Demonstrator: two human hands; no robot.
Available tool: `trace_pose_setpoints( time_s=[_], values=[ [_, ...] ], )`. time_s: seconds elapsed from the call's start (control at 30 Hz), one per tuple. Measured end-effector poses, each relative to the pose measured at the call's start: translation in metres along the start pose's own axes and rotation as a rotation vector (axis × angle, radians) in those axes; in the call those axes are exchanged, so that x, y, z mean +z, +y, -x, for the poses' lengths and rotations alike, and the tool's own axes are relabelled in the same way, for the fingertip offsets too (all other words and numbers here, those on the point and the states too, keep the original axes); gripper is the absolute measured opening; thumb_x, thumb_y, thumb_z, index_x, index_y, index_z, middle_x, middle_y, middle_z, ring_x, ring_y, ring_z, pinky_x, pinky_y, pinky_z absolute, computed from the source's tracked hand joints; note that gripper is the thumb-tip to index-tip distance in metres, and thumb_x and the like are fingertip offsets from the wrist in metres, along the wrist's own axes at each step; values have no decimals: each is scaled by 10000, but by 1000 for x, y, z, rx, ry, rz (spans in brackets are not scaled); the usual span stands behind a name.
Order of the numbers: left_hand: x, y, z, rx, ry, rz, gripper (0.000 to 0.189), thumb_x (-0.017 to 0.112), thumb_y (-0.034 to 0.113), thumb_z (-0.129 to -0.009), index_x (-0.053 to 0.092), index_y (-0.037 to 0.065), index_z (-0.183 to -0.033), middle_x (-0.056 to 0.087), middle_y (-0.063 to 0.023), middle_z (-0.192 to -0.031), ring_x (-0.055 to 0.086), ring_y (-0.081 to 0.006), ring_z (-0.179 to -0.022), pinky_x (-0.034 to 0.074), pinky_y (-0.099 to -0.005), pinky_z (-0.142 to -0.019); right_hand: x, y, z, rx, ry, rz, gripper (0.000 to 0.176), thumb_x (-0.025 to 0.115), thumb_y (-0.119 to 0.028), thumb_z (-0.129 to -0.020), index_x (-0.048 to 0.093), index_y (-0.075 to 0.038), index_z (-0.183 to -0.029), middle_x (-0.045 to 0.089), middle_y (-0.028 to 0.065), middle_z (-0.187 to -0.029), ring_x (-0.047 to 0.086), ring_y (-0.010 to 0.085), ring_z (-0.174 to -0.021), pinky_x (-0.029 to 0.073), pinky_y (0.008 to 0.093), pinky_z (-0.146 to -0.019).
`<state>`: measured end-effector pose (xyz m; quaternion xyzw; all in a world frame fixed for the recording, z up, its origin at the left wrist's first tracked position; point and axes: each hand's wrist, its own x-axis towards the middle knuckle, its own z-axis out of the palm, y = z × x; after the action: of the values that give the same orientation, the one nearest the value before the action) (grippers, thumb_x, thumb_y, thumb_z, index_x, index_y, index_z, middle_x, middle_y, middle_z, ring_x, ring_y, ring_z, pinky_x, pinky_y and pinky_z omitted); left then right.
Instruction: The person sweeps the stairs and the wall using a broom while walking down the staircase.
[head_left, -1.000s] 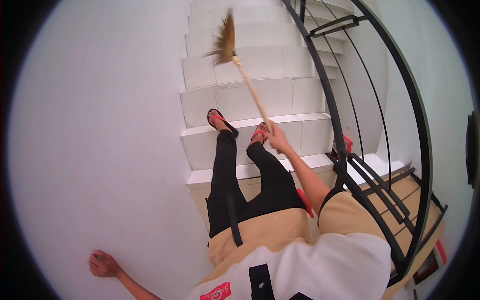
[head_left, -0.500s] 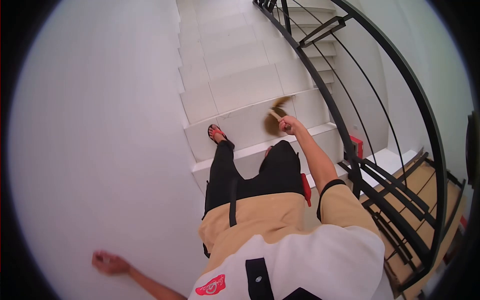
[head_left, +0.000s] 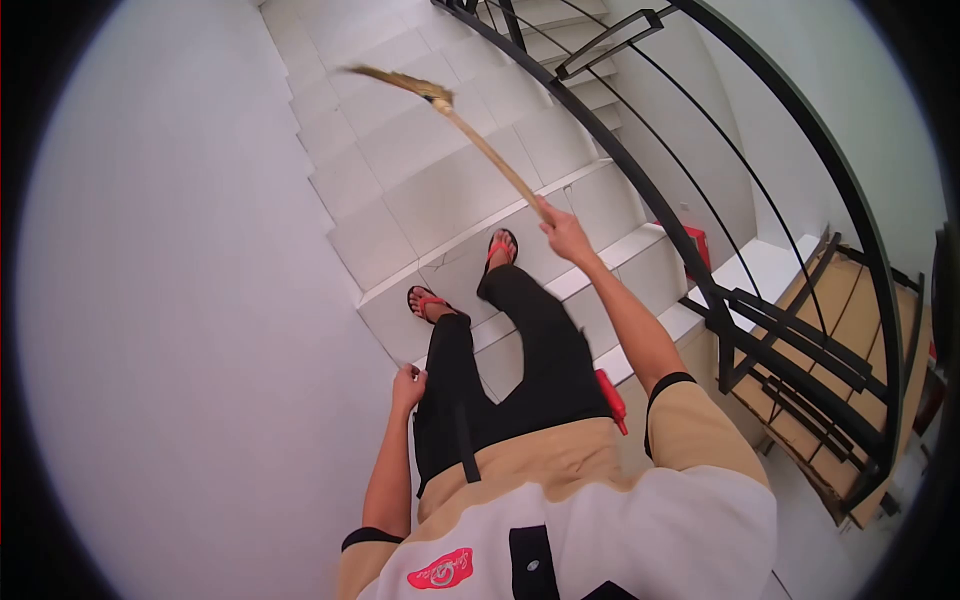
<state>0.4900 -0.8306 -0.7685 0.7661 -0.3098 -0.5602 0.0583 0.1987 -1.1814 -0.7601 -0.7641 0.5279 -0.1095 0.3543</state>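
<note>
My right hand (head_left: pixel 566 238) is closed around the wooden handle of a broom (head_left: pixel 490 155). Its tan straw head (head_left: pixel 405 82) points up and left over the higher steps, slightly blurred. Down beside my left thigh hangs my left hand (head_left: pixel 408 386), its fingers curled with nothing visible in them, close to the white wall. Both my feet, in red-strapped flip-flops (head_left: pixel 503 247), stand on one white tiled step (head_left: pixel 455 265).
White stairs (head_left: pixel 400 170) rise ahead. A black metal railing (head_left: pixel 640 160) curves along the right, with a wooden-topped structure (head_left: pixel 810 400) beyond it. The plain white wall (head_left: pixel 200 300) runs along the left. A red box (head_left: pixel 697 250) sits behind the railing.
The broom has swung from low near the step to up and left, held in my right hand. My left hand has come in beside my thigh. My right foot has stepped up.
</note>
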Motion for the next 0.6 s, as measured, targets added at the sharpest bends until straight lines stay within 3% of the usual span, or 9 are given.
trace_pose_setpoints(
  time_s=[0.03,0.07,0.13,0.23,0.33,0.4,0.43,0.53,0.6],
  values=[
    [3,3,1,17,13,-18,313,568,284,-743,536,-22,-803,561,-226,-833,537,-363,-810,425,-415,-718,-9,14,-5,93,-49,56,500,534,-104,-770,383,-121,-1246,541,251,-843,513,412,-832,415,442,-772],
    [5,5,0,36,27,-37,319,567,288,-746,535,-23,-810,558,-231,-841,535,-367,-821,425,-416,-725,-17,31,-12,190,-91,233,492,521,-116,-781,381,-140,-1252,548,251,-887,532,386,-837,429,443,-746],
    [9,6,3,16,18,-78,340,564,301,-752,527,-27,-834,550,-242,-858,528,-378,-846,423,-417,-740,-27,67,-28,423,-79,375,389,547,-97,-751,485,-78,-1134,561,230,-883,521,395,-862,423,425,-756],
    [11,10,4,-99,-46,-143,390,557,329,-761,504,-38,-884,535,-258,-889,515,-394,-878,418,-420,-761,-6,177,-57,506,6,427,178,518,-79,-759,544,-9,-921,561,209,-712,557,351,-630,458,427,-580],
    [26,28,7,-277,-114,-170,483,539,371,-776,429,-42,-1001,507,-277,-949,506,-407,-906,412,-429,-776,26,208,-79,1096,-54,-248,82,482,-65,-769,517,8,-759,503,144,-558,497,240,-425,404,368,-377],
    [35,52,8,-346,-59,-71,528,539,386,-773,384,-36,-1049,493,-289,-969,505,-416,-912,413,-437,-778,39,179,-62,1104,-131,-410,101,457,-52,-775,494,4,-699,431,66,-489,383,136,-336,312,279,-291],
    [38,63,6,-375,-26,-20,552,539,393,-771,362,-34,-1073,487,-295,-979,505,-421,-915,414,-441,-779,30,162,-52,1071,-202,-536,90,474,-67,-781,524,3,-759,433,52,-496,375,122,-344,308,266,-296],
    [40,67,-10,-350,42,-272,616,544,410,-759,305,-27,-1121,483,-304,-979,505,-436,-917,417,-456,-784,-20,114,-32,914,-289,-756,229,534,-124,-775,583,-39,-982,439,31,-493,410,87,-376,322,252,-308],
    [28,83,-18,-402,23,-279,640,549,421,-750,300,-26,-1134,481,-303,-987,508,-440,-910,420,-460,-784,-50,104,-24,815,-335,-591,346,540,-120,-775,544,-110,-1121,489,39,-556,420,69,-405,339,244,-330]
  ],
)
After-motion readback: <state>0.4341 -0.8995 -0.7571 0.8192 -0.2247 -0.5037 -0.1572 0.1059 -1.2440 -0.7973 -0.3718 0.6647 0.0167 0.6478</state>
